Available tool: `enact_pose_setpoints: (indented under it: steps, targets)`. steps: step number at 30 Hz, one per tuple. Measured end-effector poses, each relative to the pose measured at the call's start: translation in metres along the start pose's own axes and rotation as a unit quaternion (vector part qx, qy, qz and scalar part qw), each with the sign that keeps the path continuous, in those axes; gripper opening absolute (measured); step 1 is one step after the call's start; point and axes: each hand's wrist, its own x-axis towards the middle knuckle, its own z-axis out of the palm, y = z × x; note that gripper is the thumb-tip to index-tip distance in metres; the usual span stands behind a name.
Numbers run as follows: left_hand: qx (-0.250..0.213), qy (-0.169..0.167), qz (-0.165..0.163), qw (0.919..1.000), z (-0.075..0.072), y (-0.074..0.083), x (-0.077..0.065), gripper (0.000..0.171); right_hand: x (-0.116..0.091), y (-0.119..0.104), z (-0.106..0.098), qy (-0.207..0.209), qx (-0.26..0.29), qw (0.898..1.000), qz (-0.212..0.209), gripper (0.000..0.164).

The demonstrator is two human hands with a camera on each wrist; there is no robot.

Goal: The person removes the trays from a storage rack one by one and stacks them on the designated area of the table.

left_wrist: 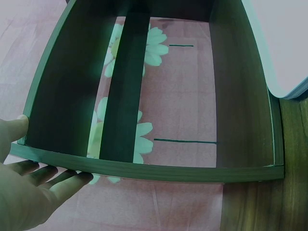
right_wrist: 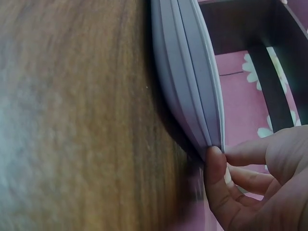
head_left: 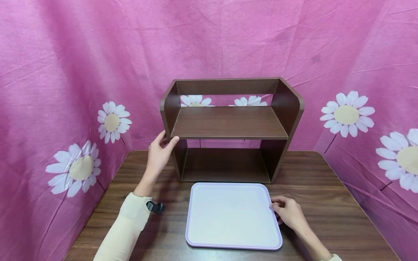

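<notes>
A dark brown two-tier wooden shelf (head_left: 228,122) stands at the back of the table. At its left side panel (left_wrist: 159,169), my left hand (head_left: 159,154) grips the edge, the thumb at the front by the middle board and the fingers along the outer face. In front of the shelf lies a pale tray (head_left: 233,215) with a lilac rim. My right hand (head_left: 289,214) pinches the tray's right rim between thumb and fingers; the right wrist view shows the thumb (right_wrist: 215,163) against the ridged tray side (right_wrist: 190,72).
The wood-grain table (head_left: 326,203) extends on both sides of the tray. Behind it hangs a pink cloth (head_left: 228,40) printed with white daisies, also at left and right. A dark strap device (head_left: 155,207) sits on the left wrist.
</notes>
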Motion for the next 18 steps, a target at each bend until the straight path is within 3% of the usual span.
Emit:
enact_pose_setpoints:
  steps: [11, 18]
  targets:
    - [-0.009, 0.007, -0.005, 0.9999, 0.001, -0.004, -0.003, 0.053, 0.002, -0.001, -0.011, -0.009, -0.015, 1.000, -0.004, 0.024]
    - [0.045, 0.044, 0.008, 0.9980, -0.006, -0.009, -0.013, 0.037, 0.008, -0.007, -0.035, 0.000, -0.006, 0.999, -0.033, 0.023]
